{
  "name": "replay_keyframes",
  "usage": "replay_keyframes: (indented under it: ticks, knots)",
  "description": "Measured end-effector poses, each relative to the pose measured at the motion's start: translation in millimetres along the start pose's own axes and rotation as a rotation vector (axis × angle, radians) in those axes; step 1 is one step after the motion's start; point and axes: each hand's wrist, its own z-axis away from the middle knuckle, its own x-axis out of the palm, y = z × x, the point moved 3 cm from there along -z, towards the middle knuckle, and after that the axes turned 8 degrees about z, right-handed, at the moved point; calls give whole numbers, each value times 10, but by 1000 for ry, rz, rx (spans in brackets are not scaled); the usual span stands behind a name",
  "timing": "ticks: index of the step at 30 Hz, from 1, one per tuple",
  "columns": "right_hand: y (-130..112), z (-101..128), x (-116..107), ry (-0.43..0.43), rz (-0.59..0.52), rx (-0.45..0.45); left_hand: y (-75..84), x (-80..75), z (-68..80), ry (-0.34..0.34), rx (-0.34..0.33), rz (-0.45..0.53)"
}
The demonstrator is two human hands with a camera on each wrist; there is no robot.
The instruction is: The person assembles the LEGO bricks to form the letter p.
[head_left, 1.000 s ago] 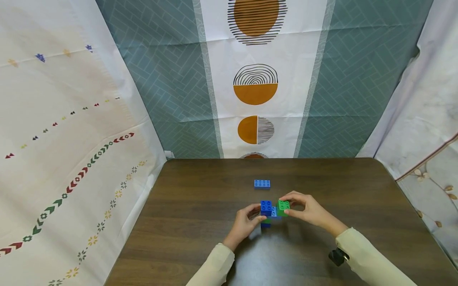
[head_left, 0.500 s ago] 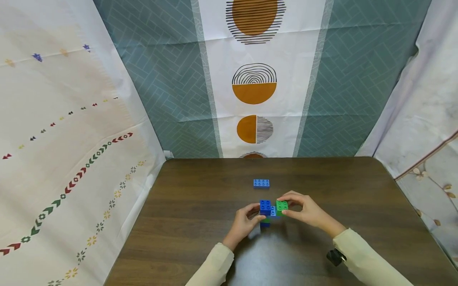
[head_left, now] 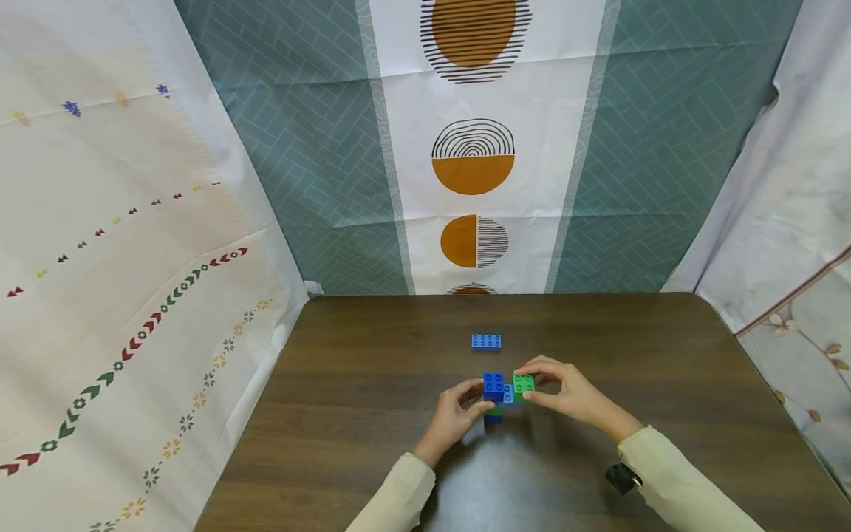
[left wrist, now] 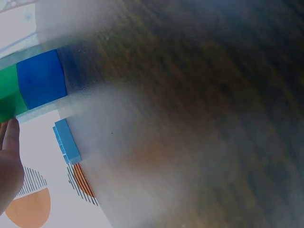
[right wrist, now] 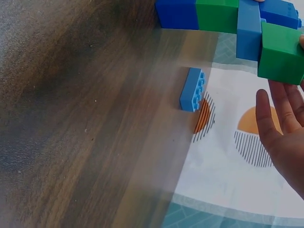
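Head view shows your left hand (head_left: pixel 450 418) curled round the near left side of the brick stack (head_left: pixel 497 396), and your right hand (head_left: pixel 565 389) pinching the upper green brick (head_left: pixel 523 386) between thumb and fingers. The stack stands upright over the middle of the table (head_left: pixel 319 414); whether it rests there or is slightly lifted, you cannot tell. From the bottom it runs dark blue base brick (right wrist: pixel 176 14), lower green brick (right wrist: pixel 217 16), then a light blue brick (right wrist: pixel 249 31) reaching out to the right, with the upper dark blue brick (head_left: pixel 493 380) and the green one side by side on top. Expect light, stiff, smooth plastic: hard to crush, a little slick, more likely to pop apart than break. Take the green brick by opposite side walls, off its studs, and brace the column low, because that overhang could lever or tip it. Whether the green brick is fully seated is unclear. Beyond lies a loose light blue brick (head_left: pixel 486 342), best lifted by its long sides. No brand, label or writing can be read; any stud marks are too small.
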Motion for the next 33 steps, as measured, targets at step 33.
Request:
replay_keyframes:
  ticks: [33]
  knots:
    - [-254, -200, -217, 4, -14, -36, -5, 0, 13, 18, -33, -5]
